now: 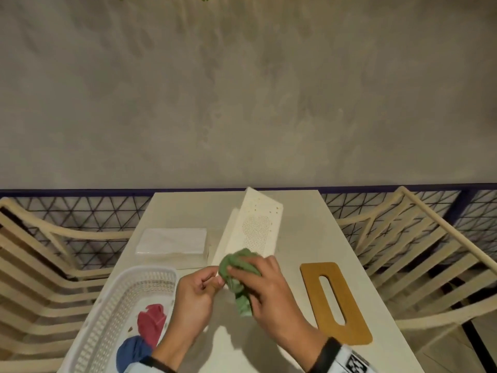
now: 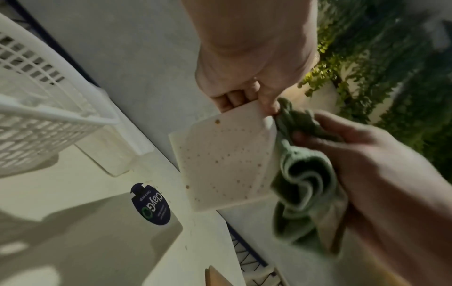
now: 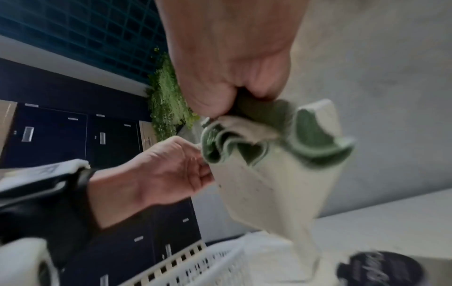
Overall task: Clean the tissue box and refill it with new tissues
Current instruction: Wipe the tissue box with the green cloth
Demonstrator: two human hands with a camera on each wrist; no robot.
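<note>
A cream perforated tissue box point(image 1: 255, 227) is held tilted above the white table point(image 1: 304, 238), its far end raised. My left hand point(image 1: 200, 288) grips its near corner; in the left wrist view the fingers point(image 2: 232, 98) curl over the box point(image 2: 220, 160) edge. My right hand point(image 1: 265, 284) holds a bunched green cloth point(image 1: 238, 270) pressed against the box's near end. The green cloth point(image 2: 300, 180) shows beside the box, and in the right wrist view the cloth point(image 3: 257, 135) lies over the box point(image 3: 269, 193). A white pack of tissues point(image 1: 172, 240) lies on the table at the left.
A brown wooden lid with a slot point(image 1: 336, 300) lies flat at the right. A white plastic basket point(image 1: 118, 305) at the near left holds a red cloth point(image 1: 152, 321) and a blue cloth point(image 1: 131, 351). Slatted chairs point(image 1: 419, 259) stand at both sides. A dark round sticker point(image 2: 151, 205) is on the table.
</note>
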